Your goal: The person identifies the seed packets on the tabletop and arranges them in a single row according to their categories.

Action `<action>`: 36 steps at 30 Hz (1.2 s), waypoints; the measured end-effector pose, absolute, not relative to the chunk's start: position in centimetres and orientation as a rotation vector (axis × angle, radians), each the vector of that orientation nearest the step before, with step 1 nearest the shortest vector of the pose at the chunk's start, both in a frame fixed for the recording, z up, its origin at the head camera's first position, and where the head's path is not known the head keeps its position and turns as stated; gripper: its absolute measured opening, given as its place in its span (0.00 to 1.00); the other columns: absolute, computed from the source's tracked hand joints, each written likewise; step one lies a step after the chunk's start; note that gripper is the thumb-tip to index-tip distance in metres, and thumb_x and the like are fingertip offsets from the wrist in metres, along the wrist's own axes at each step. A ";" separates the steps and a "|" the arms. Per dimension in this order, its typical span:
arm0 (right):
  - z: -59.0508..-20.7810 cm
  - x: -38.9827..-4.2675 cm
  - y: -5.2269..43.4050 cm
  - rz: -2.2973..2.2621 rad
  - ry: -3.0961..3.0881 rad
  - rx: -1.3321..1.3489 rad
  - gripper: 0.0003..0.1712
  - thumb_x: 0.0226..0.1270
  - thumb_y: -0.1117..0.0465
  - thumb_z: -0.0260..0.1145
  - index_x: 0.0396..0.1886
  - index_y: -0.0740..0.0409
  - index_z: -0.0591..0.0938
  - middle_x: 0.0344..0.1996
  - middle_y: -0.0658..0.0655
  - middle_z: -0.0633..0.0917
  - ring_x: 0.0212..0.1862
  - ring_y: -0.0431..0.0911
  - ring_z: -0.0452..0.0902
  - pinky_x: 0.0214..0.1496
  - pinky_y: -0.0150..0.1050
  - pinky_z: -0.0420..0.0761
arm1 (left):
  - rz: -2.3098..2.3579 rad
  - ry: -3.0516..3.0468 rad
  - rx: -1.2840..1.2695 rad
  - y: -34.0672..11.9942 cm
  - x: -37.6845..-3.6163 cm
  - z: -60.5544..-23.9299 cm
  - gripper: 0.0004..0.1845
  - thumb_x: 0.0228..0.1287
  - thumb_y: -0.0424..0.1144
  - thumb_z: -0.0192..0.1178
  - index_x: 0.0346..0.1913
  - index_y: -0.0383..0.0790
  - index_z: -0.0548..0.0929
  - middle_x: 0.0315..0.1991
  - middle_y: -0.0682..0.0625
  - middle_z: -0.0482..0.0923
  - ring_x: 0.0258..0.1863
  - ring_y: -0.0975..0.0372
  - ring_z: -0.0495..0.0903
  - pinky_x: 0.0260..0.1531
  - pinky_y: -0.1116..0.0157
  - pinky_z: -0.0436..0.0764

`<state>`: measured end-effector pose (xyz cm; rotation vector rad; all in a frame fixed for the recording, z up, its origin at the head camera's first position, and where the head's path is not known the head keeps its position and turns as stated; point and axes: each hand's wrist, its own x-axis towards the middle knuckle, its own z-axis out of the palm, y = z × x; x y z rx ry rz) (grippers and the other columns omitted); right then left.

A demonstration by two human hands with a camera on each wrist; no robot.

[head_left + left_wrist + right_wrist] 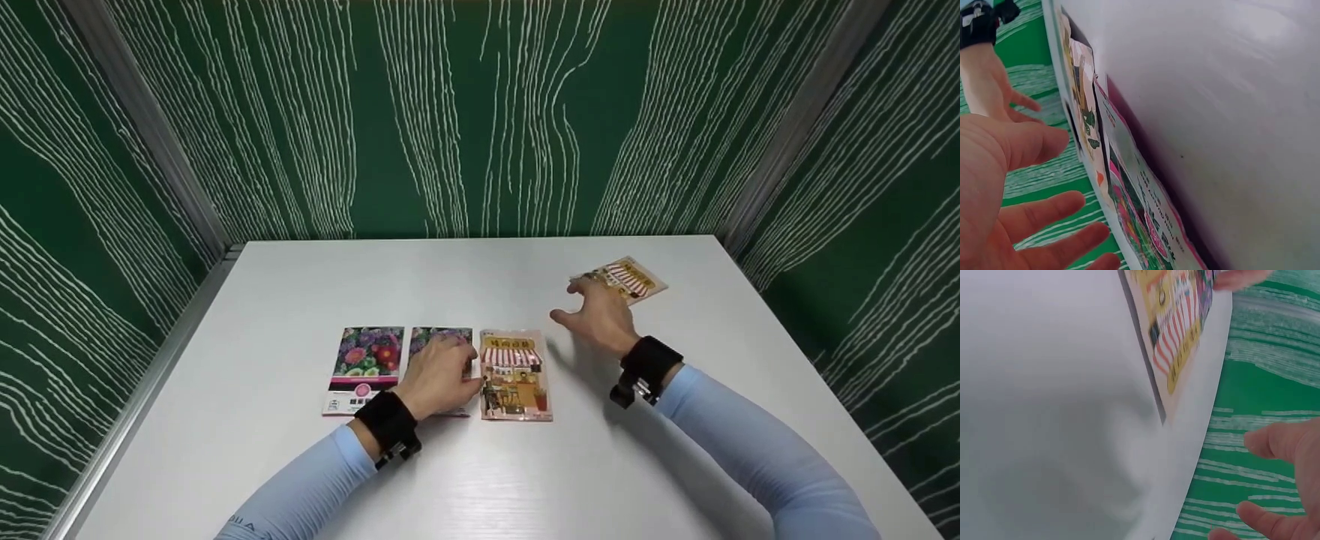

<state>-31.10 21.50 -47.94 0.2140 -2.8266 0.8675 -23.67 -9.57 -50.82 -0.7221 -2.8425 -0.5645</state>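
Note:
Two flat flower-printed packets lie side by side on the white table, the left one (366,358) in full view and the second one (418,343) partly hidden under my left hand (439,376). My left fingers are spread and loosely bent over that second packet, with no grip on it in the left wrist view. Just right of it lies a packet with a striped awning print (516,379). My right hand (601,319) reaches toward a matching awning packet (634,279), which lies slanted at the back right. Its fingers are parted, the fingertips overlapping the packet's near left corner.
The white table (480,480) ends at a green wall with white wavy lines (480,150). Similar green panels stand at the left and right, joined by grey metal posts (795,120). Black bands with small cameras (649,367) sit on both wrists.

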 end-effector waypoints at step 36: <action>-48.0 -38.4 32.1 0.837 -2.997 -0.380 0.52 0.77 0.36 0.65 0.78 0.77 0.69 0.71 0.82 0.78 0.73 0.76 0.76 0.76 0.70 0.78 | -0.525 -2.910 -0.772 -9.4 -22.9 -50.2 0.22 0.73 0.53 0.72 0.62 0.44 0.91 0.58 0.45 0.91 0.61 0.45 0.86 0.62 0.44 0.86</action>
